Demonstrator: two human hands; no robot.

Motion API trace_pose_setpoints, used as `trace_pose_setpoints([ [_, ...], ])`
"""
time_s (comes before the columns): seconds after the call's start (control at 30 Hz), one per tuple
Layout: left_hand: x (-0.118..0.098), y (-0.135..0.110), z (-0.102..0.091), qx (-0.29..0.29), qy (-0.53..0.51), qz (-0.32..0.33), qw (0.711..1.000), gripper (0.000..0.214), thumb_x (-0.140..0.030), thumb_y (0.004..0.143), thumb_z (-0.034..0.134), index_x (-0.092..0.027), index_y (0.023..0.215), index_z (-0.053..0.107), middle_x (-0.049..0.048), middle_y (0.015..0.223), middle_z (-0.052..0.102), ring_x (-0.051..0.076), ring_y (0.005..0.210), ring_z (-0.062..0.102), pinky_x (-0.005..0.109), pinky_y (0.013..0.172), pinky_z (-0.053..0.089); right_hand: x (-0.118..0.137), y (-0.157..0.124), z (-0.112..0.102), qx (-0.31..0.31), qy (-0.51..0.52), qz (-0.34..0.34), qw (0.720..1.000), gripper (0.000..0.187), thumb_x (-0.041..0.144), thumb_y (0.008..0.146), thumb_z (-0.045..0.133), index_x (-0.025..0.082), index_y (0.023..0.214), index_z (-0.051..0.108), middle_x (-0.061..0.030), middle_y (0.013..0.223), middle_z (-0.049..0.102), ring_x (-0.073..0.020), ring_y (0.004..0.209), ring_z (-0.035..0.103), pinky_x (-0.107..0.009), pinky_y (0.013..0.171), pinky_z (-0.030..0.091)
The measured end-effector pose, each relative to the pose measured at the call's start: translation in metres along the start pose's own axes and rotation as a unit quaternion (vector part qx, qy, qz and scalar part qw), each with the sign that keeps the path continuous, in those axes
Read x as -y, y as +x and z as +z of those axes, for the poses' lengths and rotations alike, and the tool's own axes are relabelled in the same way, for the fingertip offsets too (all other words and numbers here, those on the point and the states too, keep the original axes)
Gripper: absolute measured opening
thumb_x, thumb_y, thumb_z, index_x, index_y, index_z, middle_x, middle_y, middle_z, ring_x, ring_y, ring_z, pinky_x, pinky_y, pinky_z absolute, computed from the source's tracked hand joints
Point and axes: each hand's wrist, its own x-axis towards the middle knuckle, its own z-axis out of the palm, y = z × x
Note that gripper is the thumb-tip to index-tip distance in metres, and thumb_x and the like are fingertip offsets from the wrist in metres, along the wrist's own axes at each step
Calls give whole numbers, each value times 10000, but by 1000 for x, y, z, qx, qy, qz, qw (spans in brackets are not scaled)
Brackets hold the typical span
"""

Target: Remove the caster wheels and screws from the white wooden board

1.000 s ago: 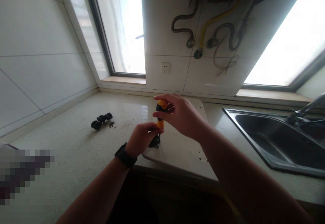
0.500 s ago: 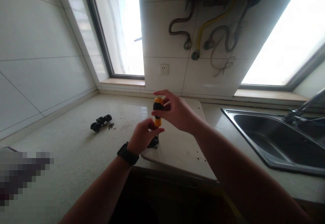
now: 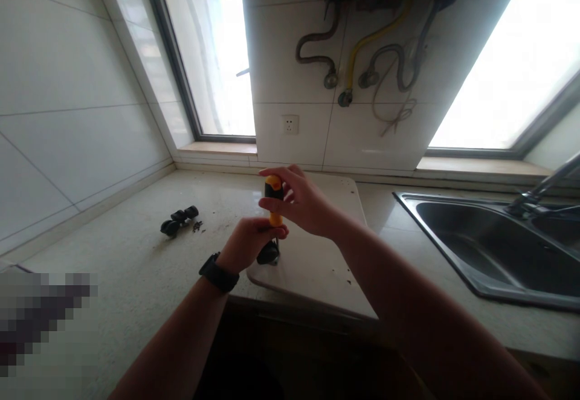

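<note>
The right hand (image 3: 301, 197) has its thumb and fingers closed on the upright yellow-and-black screwdriver (image 3: 273, 191), the forefinger arched over the handle's top and the thumb across its near side. Just below, the left hand (image 3: 247, 243) pinches the tool's lower end between thumb and fingers, knuckles up; whether its hidden fingers touch anything else I cannot tell. The thin metal shaft points down beside a dark, rounded, wheel-like piece (image 3: 267, 254) at the near left corner of the flat white board with rounded corners (image 3: 312, 273). Both forearms slant in from the near side and converge at the screwdriver, the left wrist wearing a black-banded watch (image 3: 219, 273). Farther left, black rounded pieces (image 3: 180, 220) lie on the pale speckled counter (image 3: 131, 279) near small dark bits (image 3: 197, 226). To the right sits a stainless-steel sink (image 3: 453, 255).
</note>
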Motion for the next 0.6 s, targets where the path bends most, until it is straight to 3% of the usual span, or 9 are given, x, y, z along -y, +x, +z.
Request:
trace_pose_setpoints([
  [0.07, 2, 1, 3, -16, 2, -9, 1000, 196, -380, 812, 807, -194, 869, 828, 52, 867, 824, 228, 832, 740, 350, 809, 534, -1, 0, 3, -21, -10, 10, 1000, 438, 425, 889, 729, 242, 1269, 609, -66, 1096, 602, -174, 864, 592, -385, 800, 539],
  [0.2, 6, 5, 7, -60, 6, -18, 998, 236, -388, 728, 871, -182, 823, 806, 41, 789, 796, 176, 670, 657, 305, 654, 461, -8, -1, 6, -59, 57, 27, 996, 361, 314, 921, 637, 234, 1241, 490, -43, 1031, 658, -163, 831, 612, -372, 790, 526],
  [0.3, 7, 8, 9, -70, 8, -17, 997, 305, -432, 690, 902, -172, 778, 769, 30, 730, 759, 150, 598, 585, 289, 591, 409, -10, -3, 6, -71, 75, 16, 995, 250, 304, 954, 566, 243, 1183, 489, -42, 1027, 661, -165, 843, 611, -386, 816, 529],
  [0.4, 8, 9, 12, -84, 18, 3, 996, 365, -463, 667, 920, -175, 714, 701, 5, 675, 699, 140, 578, 538, 287, 582, 398, -7, -4, 3, -73, 16, 5, 997, 370, 400, 885, 725, 244, 1191, 588, -63, 1112, 603, -182, 897, 597, -393, 823, 536],
  [0.47, 9, 9, 13, -97, 23, 20, 995, 423, -481, 644, 936, -179, 684, 642, -18, 646, 648, 132, 572, 503, 282, 572, 387, -4, -5, 2, -65, -2, 7, 998, 459, 361, 815, 812, 264, 1223, 625, -56, 1128, 594, -178, 888, 601, -387, 813, 546],
  [0.6, 7, 9, 11, -97, 26, 34, 994, 469, -475, 636, 950, -183, 728, 595, -49, 637, 584, 125, 580, 477, 272, 564, 381, -3, -5, 2, -44, 91, 44, 994, 564, 223, 799, 761, 263, 1313, 533, -42, 1095, 628, -161, 817, 653, -371, 755, 578],
])
